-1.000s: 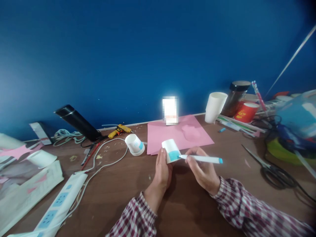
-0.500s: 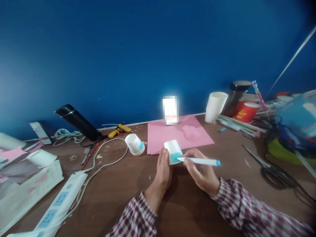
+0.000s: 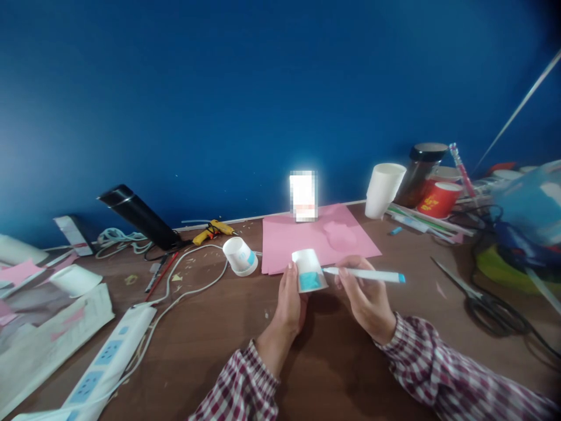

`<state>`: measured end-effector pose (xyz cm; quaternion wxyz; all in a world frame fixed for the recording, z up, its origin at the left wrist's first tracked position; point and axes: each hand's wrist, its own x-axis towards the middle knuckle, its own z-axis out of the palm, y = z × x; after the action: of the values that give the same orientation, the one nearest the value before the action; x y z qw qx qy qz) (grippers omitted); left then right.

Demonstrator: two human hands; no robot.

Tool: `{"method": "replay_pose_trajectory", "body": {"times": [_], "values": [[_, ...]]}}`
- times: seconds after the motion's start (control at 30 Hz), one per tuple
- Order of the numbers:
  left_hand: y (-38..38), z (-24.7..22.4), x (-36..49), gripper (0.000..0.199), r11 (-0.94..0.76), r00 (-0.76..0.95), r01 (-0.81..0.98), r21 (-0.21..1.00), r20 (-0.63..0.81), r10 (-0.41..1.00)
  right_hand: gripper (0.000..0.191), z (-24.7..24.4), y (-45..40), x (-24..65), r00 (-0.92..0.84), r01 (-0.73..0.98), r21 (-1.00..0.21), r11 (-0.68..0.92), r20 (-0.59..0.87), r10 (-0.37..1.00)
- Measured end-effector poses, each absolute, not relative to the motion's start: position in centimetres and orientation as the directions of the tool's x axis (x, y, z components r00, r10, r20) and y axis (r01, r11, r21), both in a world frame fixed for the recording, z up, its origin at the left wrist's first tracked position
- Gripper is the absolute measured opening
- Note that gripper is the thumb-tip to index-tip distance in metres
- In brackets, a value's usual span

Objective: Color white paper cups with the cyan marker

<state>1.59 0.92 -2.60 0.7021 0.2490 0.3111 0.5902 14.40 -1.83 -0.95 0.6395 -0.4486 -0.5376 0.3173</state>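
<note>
My left hand (image 3: 289, 301) is closed around the left side of a small white paper cup (image 3: 305, 261), with its narrow end up. A blue coloured patch (image 3: 311, 280) covers the lower front of this cup. Pinched in my right hand (image 3: 366, 301) is a white marker (image 3: 372, 275) with a blue back end. Its tip points left, close to the cup's right edge; whether it touches I cannot tell. Another white paper cup (image 3: 239, 255), with a blue patch on its side, stands upside down to the left of my hands. Pink paper (image 3: 289, 234) lies just behind the held cup.
Scissors (image 3: 482, 301) lie on the right, near a blue marker cap (image 3: 395, 231). Stacked white cups (image 3: 384, 187) and a red cup (image 3: 439, 199) stand behind. A yellow glue gun (image 3: 213, 231), black bottle (image 3: 138, 216) and power strip (image 3: 107, 359) with its cord occupy the left.
My right hand has drawn the marker to the right and slightly up, off the blue patch to beside the cup's edge. The left hand holds the cup almost unmoved.
</note>
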Motion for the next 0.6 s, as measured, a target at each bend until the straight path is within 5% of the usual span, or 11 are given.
{"method": "replay_pose_trajectory", "body": {"times": [0.6], "values": [[0.85,-3.19,1.32,0.03,0.171,0.132,-0.644,0.745,-0.112,0.985,0.012,-0.56,-2.01,14.31,0.208,0.151,-0.907,0.392,0.417,0.885]]}}
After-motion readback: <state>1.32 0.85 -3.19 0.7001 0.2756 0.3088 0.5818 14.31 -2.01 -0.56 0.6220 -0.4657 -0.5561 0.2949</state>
